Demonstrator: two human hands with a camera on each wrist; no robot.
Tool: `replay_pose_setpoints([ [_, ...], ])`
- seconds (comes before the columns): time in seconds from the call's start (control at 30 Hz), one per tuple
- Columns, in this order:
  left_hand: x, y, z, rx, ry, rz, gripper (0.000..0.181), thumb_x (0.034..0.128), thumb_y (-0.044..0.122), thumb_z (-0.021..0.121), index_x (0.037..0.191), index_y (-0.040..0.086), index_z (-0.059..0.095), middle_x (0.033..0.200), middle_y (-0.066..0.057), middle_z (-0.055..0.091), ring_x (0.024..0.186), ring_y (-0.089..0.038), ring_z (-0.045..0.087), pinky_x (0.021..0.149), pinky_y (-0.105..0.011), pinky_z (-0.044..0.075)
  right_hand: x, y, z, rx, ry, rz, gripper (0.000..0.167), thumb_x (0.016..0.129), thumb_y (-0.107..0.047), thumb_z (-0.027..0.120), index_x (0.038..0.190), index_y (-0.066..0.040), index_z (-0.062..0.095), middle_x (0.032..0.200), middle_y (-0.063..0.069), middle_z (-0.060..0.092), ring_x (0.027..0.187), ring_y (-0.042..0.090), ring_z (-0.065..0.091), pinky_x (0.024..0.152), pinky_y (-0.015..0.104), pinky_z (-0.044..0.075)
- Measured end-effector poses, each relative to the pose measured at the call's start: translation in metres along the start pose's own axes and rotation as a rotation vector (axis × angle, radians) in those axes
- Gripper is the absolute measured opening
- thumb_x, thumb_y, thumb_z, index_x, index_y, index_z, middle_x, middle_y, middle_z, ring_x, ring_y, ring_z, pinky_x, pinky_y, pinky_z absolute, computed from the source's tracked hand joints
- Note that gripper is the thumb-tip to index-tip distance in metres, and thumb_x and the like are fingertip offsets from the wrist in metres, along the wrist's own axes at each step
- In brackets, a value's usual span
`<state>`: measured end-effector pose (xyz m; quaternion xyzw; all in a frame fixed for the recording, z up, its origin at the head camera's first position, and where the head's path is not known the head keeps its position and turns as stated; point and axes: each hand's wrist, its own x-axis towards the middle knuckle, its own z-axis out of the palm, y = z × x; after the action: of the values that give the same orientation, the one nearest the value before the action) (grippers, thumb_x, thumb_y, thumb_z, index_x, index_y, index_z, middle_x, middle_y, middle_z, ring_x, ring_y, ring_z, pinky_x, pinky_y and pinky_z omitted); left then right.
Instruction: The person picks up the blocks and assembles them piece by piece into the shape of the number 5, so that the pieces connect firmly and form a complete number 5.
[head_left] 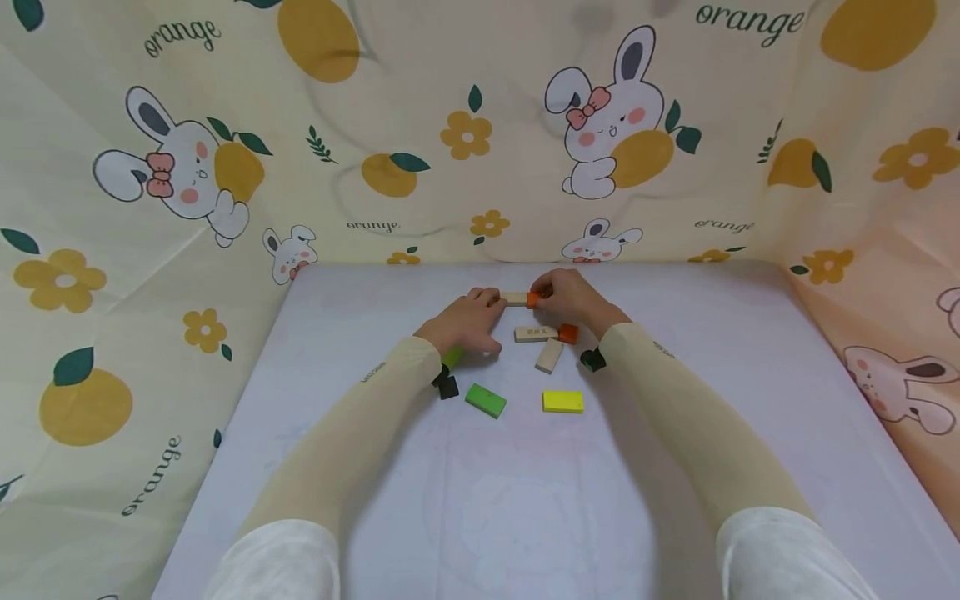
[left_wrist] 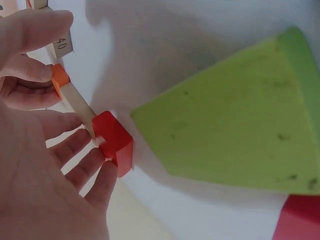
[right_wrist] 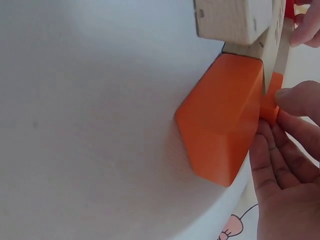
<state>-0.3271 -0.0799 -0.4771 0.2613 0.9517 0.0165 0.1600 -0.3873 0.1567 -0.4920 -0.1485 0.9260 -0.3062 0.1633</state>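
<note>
Pale tabletop (head_left: 480, 500): red block (left_wrist: 114, 145), hidden in head view by outspread left hand (head_left: 467, 322); wooden block (head_left: 514, 299), axis left-to-right; right hand (head_left: 576, 298) pinches orange block (head_left: 532, 300).

I have a white tabletop (head_left: 495, 517) before me. On it lie 1 yellow block (head_left: 562, 402), 1 green block (head_left: 486, 401), a partly hidden lime block (head_left: 453, 357), 3 pale wooden blocks (head_left: 532, 335), 2 orange blocks (head_left: 568, 334) touching them, and a red block (left_wrist: 112, 142).
</note>
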Motion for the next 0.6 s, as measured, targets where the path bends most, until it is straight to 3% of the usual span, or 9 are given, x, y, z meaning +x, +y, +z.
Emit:
replay_pose_setpoints([
  [0.3, 0.003, 0.000, -0.005, 0.029, -0.007, 0.030, 0.093, 0.0955, 0.047, 0.074, 0.170, 0.007, 0.033, 0.174, -0.012, 0.026, 0.158, -0.032, 0.025, 0.128, -0.047, 0.028, -0.001, 0.000, -0.001, -0.027, 0.017, -0.019, 0.036, 0.103, -0.014, 0.069, 0.138, -0.004, 0.071, 0.128, 0.013, 0.069, 0.111, 0.031, 0.060, 0.107, 0.048, 0.051],
  [0.6, 0.009, -0.004, -0.019, 0.014, -0.067, 0.060, 0.070, 0.0983, 0.027, 0.069, 0.161, 0.006, 0.046, 0.165, -0.013, 0.035, 0.145, -0.030, 0.038, 0.122, -0.045, 0.038, -0.003, 0.002, 0.001, 0.031, 0.027, -0.019, 0.041, 0.104, -0.016, 0.061, 0.143, -0.009, 0.068, 0.131, 0.011, 0.067, 0.113, 0.030, 0.060, 0.106, 0.047, 0.052],
])
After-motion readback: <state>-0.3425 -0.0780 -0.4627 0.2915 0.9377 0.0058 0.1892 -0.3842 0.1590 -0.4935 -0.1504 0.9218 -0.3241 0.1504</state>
